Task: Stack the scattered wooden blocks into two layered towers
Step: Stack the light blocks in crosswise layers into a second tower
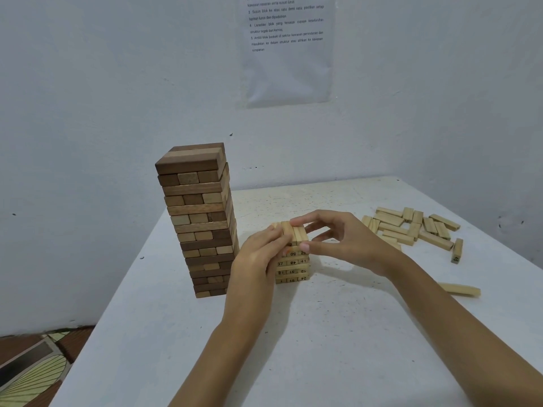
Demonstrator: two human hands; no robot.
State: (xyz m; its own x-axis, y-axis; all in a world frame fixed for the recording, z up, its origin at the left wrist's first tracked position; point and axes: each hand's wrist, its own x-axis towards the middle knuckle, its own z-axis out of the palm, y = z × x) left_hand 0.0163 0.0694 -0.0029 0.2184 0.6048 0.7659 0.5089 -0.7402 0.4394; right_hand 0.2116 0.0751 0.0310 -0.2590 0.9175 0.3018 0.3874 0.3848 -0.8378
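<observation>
A tall tower of dark and light brown blocks (201,218) stands at the table's left. Beside it, at the centre, rises a short tower of pale numbered blocks (292,264). My left hand (258,255) presses flat against the short tower's left side, fingers straight. My right hand (343,239) pinches the rightmost block of the top layer (299,235) between thumb and fingers. A heap of loose pale blocks (411,227) lies at the right.
One single pale block (459,289) lies near my right forearm, another (457,250) at the heap's right end. The white table (323,348) meets the wall behind; its left edge drops to a tiled floor. A printed sheet hangs on the wall.
</observation>
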